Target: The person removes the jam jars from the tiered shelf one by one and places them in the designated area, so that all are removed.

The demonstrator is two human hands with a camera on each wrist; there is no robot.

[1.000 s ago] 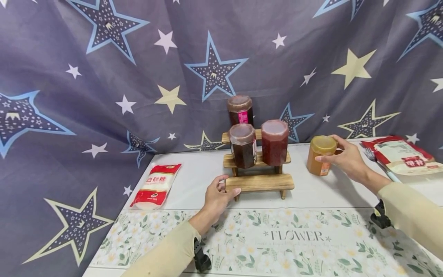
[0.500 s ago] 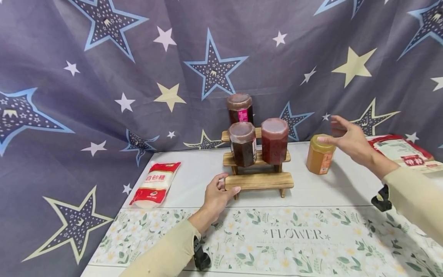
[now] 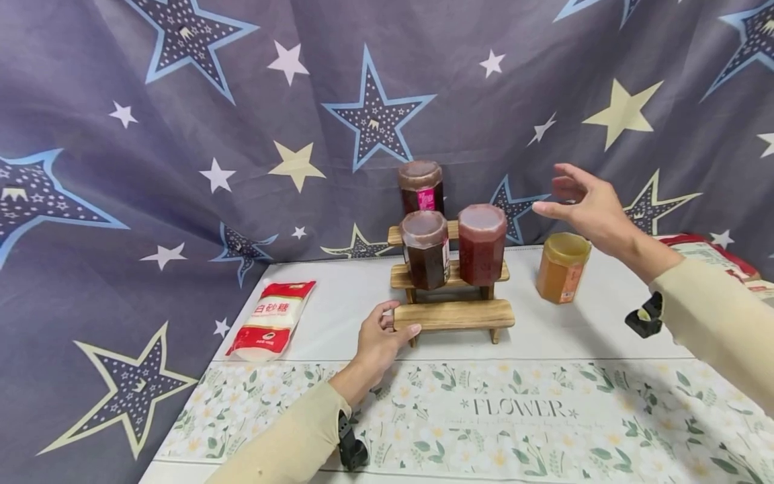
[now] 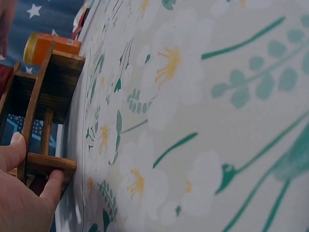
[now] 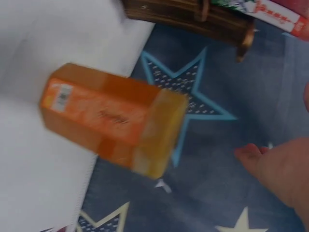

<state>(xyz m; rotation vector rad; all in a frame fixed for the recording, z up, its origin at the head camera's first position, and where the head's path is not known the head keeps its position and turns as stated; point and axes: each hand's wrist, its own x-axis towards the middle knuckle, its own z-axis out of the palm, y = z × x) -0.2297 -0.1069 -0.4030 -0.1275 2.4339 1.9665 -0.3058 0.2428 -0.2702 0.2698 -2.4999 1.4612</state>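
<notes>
A three-step wooden stand (image 3: 453, 316) stands near the middle of the table. My left hand (image 3: 377, 344) grips the left end of its bare lowest step, thumb on top; the left wrist view shows the fingers (image 4: 54, 186) at the wood. The middle step bears a dark jam jar (image 3: 425, 259) and a red jam jar (image 3: 482, 249). Another dark jar (image 3: 417, 195) with a pink label is on the top step. Right of the stand, an orange jar (image 3: 559, 272) with a yellow lid sits upright on the table. Above it my right hand (image 3: 595, 208) hovers, holding nothing, fingers spread.
A red and white sugar bag (image 3: 269, 323) lies on the left of the table. Another red and white bag (image 3: 713, 255) lies at the far right, partly behind the right arm. A starry curtain (image 3: 484, 134) hangs right behind the table.
My right hand has let go of the orange jar and risen up and left above it. The jar stays where it was. My left hand keeps its grip on the stand.
</notes>
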